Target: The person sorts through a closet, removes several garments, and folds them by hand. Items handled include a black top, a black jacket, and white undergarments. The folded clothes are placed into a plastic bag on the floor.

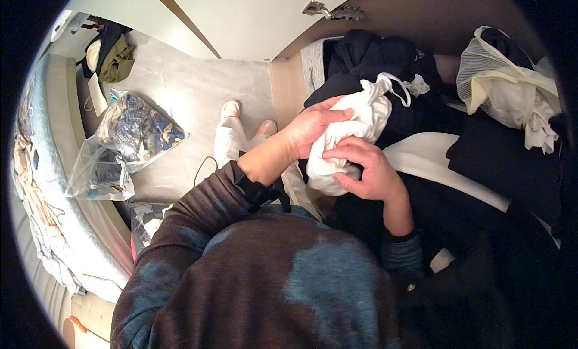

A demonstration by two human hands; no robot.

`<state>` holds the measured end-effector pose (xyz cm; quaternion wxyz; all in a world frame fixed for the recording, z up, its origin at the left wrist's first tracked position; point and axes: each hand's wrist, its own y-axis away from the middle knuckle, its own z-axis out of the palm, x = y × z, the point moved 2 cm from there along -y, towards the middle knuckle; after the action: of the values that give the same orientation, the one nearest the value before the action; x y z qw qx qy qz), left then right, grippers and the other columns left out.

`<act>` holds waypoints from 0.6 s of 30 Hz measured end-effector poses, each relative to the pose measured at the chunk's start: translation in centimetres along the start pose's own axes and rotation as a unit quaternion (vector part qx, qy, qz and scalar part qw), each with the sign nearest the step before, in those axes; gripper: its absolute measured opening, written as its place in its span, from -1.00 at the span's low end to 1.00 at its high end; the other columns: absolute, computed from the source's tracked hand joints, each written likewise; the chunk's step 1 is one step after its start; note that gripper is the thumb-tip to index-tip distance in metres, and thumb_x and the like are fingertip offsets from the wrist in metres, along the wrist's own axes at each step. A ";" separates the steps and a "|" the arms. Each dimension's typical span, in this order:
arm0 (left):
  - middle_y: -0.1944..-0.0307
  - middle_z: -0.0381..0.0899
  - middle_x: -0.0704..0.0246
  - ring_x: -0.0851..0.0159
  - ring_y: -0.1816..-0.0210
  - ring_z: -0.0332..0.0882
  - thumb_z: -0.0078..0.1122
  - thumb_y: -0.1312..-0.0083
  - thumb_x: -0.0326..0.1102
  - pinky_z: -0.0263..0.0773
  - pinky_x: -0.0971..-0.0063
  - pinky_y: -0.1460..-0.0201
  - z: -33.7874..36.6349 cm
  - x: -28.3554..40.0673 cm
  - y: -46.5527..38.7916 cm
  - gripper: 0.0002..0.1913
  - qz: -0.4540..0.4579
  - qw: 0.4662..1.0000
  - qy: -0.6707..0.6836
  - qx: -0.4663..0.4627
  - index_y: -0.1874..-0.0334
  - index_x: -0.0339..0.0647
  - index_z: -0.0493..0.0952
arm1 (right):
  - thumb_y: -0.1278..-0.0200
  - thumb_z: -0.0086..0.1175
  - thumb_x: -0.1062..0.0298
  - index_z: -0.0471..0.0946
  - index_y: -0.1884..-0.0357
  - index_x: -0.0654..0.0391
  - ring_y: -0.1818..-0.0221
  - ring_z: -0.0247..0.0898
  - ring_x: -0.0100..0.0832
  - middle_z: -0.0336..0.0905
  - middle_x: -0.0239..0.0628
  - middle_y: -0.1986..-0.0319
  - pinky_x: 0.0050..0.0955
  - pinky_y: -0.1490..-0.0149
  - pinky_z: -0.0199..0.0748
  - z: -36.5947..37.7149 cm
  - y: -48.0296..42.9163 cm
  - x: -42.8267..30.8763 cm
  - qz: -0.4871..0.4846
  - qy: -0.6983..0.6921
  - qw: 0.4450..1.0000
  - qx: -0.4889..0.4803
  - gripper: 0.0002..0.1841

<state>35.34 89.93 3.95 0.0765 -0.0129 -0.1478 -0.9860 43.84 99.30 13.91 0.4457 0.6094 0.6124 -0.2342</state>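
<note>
A bunched white cloth bundle [374, 113], with a thin white loop at its far end, is held up in front of me. My left hand [311, 125] grips its left side, the thumb lying across the top. At the near right side my right hand [368, 166] holds the fabric, fingers curled over it and thumb against the lower part. Whether anything is inside the bundle cannot be seen. Dark folded clothes [365, 55] lie just beyond the bundle in the cabinet, partly covered by it.
To the right, a cream mesh bag [492, 78] holds white cloth beside dark garments [505, 159]. An open cabinet door [244, 19] stands ahead. Clear plastic bags of clothing [135, 128] lie on the tiled floor [180, 91]. A bed [58, 168] with clothes runs along the left.
</note>
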 end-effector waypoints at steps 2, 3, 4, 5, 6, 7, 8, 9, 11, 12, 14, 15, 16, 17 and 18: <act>-0.04 0.56 0.21 0.22 0.02 0.60 0.03 -0.41 -0.38 0.52 0.34 -0.10 -0.6 0.6 0.7 -0.58 0.002 1.000 0.013 -0.001 -0.29 -0.26 0.31 | 0.00 0.27 0.43 0.61 0.07 0.16 0.23 0.54 -0.32 0.57 -0.23 0.25 -0.41 0.06 0.50 0.3 0.1 0.2 0.002 -0.034 0.999 0.011 -0.64; -0.05 0.56 0.20 0.21 0.01 0.60 0.04 -0.40 -0.38 0.52 0.33 -0.12 -1.0 0.8 1.1 -0.58 0.004 1.000 0.017 0.004 -0.29 -0.27 0.31 | -0.04 0.26 0.45 0.60 0.06 0.18 0.24 0.54 -0.39 0.58 -0.25 0.25 -0.44 0.08 0.50 0.1 0.2 0.7 0.013 -0.062 0.998 0.021 -0.66; -0.07 0.55 0.17 0.18 -0.01 0.60 0.00 -0.40 -0.42 0.54 0.25 -0.11 -1.3 0.9 1.1 -0.58 0.033 0.998 0.048 0.014 -0.29 -0.24 0.31 | -0.04 0.25 0.48 0.59 0.07 0.23 0.21 0.50 -0.46 0.57 -0.26 0.23 -0.48 0.05 0.45 -0.3 0.5 1.4 0.039 -0.099 0.994 0.036 -0.66; -0.06 0.56 0.18 0.18 -0.01 0.60 -0.02 -0.40 -0.44 0.54 0.25 -0.11 -1.6 1.0 1.4 -0.59 0.031 0.997 0.066 0.022 -0.30 -0.23 0.31 | -0.16 0.19 0.44 0.58 0.10 0.24 0.22 0.48 -0.49 0.57 -0.27 0.22 -0.49 0.09 0.44 -1.0 0.7 2.2 0.043 -0.099 0.992 0.063 -0.75; -0.06 0.56 0.19 0.17 -0.02 0.60 -0.04 -0.41 -0.46 0.55 0.24 -0.11 -2.0 1.1 1.7 -0.60 0.030 0.996 0.084 0.029 -0.30 -0.21 0.32 | -0.23 0.15 0.41 0.57 0.07 0.23 0.22 0.48 -0.48 0.57 -0.28 0.21 -0.49 0.09 0.45 -1.9 0.9 3.4 0.086 -0.124 0.981 0.121 -0.76; -0.05 0.56 0.20 0.16 -0.02 0.60 -0.06 -0.41 -0.48 0.55 0.24 -0.11 -2.3 1.2 2.0 -0.60 0.029 0.993 0.107 0.026 -0.30 -0.20 0.32 | -0.29 0.11 0.37 0.56 0.04 0.22 0.23 0.48 -0.48 0.56 -0.29 0.20 -0.50 0.10 0.45 -2.9 1.1 4.8 0.133 -0.155 0.963 0.178 -0.76; -0.07 0.56 0.20 0.16 -0.04 0.60 -0.07 -0.41 -0.50 0.54 0.21 -0.12 -2.5 1.3 2.4 -0.59 0.029 0.992 0.119 0.018 -0.30 -0.19 0.32 | -0.31 0.11 0.33 0.54 0.01 0.18 0.25 0.48 -0.48 0.56 -0.30 0.20 -0.50 0.13 0.47 -4.2 1.2 6.3 0.144 -0.174 0.932 0.283 -0.75; -0.07 0.56 0.20 0.16 -0.04 0.60 -0.07 -0.41 -0.50 0.54 0.21 -0.12 -2.8 1.4 2.8 -0.59 0.029 0.992 0.125 0.019 -0.30 -0.19 0.32 | -0.33 0.11 0.30 0.52 -0.02 0.14 0.26 0.47 -0.48 0.56 -0.32 0.20 -0.51 0.15 0.49 -5.6 1.2 8.0 0.139 -0.200 0.895 0.374 -0.73; -0.06 0.56 0.21 0.16 -0.03 0.60 -0.06 -0.41 -0.50 0.54 0.21 -0.11 -3.3 1.5 3.8 -0.59 0.030 0.990 0.139 0.021 -0.30 -0.19 0.32 | -0.33 0.10 0.29 0.42 -0.15 0.11 0.17 0.46 -0.47 0.52 -0.23 0.08 -0.47 0.11 0.50 -9.4 1.2 11.9 0.205 -0.294 0.788 0.500 -0.63; -0.06 0.56 0.21 0.16 -0.02 0.61 -0.06 -0.41 -0.50 0.55 0.22 -0.11 -3.5 1.5 4.4 -0.59 0.026 0.990 0.139 0.015 -0.30 -0.18 0.32 | -0.31 0.12 0.27 0.37 -0.20 0.11 0.11 0.45 -0.42 0.49 -0.19 0.02 -0.45 0.09 0.50 -10.9 1.1 13.8 0.238 -0.241 0.790 0.511 -0.56; -0.05 0.57 0.21 0.16 -0.01 0.61 -0.06 -0.41 -0.49 0.55 0.23 -0.10 -4.1 1.4 5.4 -0.59 0.025 0.990 0.133 0.046 -0.30 -0.19 0.32 | -0.27 0.17 0.24 0.28 -0.28 0.12 0.03 0.44 -0.32 0.44 -0.15 -0.07 -0.41 0.05 0.50 -12.8 0.6 18.2 0.311 -0.142 0.785 0.517 -0.44; -0.05 0.57 0.21 0.16 -0.01 0.61 -0.06 -0.41 -0.49 0.55 0.23 -0.10 -4.4 1.3 5.7 -0.59 0.026 0.989 0.134 0.055 -0.30 -0.19 0.32 | -0.26 0.19 0.22 0.25 -0.31 0.13 -0.01 0.44 -0.29 0.42 -0.14 -0.11 -0.39 0.03 0.50 -13.4 0.0 20.7 0.350 -0.097 0.778 0.512 -0.38; -0.04 0.57 0.21 0.17 0.00 0.62 -0.07 -0.40 -0.50 0.56 0.25 -0.09 -4.6 1.3 6.2 -0.60 0.035 0.990 0.128 0.037 -0.29 -0.22 0.32 | -0.24 0.22 0.20 0.21 -0.34 0.13 -0.04 0.43 -0.25 0.40 -0.13 -0.15 -0.37 0.02 0.50 -13.8 -0.2 22.8 0.382 -0.051 0.772 0.506 -0.33; -0.07 0.55 0.20 0.17 -0.02 0.60 -0.06 -0.40 -0.49 0.54 0.26 -0.12 -4.9 1.2 6.8 -0.58 0.030 0.992 0.103 0.066 -0.31 -0.23 0.30 | -0.22 0.23 0.19 0.27 -0.30 0.15 -0.04 0.45 -0.22 0.42 -0.12 -0.13 -0.34 0.01 0.50 -13.9 -0.2 24.5 0.369 0.011 0.798 0.477 -0.36; -0.09 0.54 0.20 0.17 -0.04 0.59 -0.06 -0.39 -0.49 0.52 0.26 -0.14 -5.2 1.2 7.3 -0.56 0.029 0.993 0.085 0.072 -0.32 -0.23 0.28 | -0.20 0.25 0.18 0.33 -0.26 0.16 -0.04 0.46 -0.18 0.45 -0.10 -0.11 -0.32 0.01 0.49 -13.7 -0.3 26.1 0.347 0.072 0.822 0.445 -0.38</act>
<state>35.31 81.32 1.11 0.1180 0.0724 -0.2113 -0.9676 43.60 124.69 -1.10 0.1323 0.9290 0.2195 -0.2668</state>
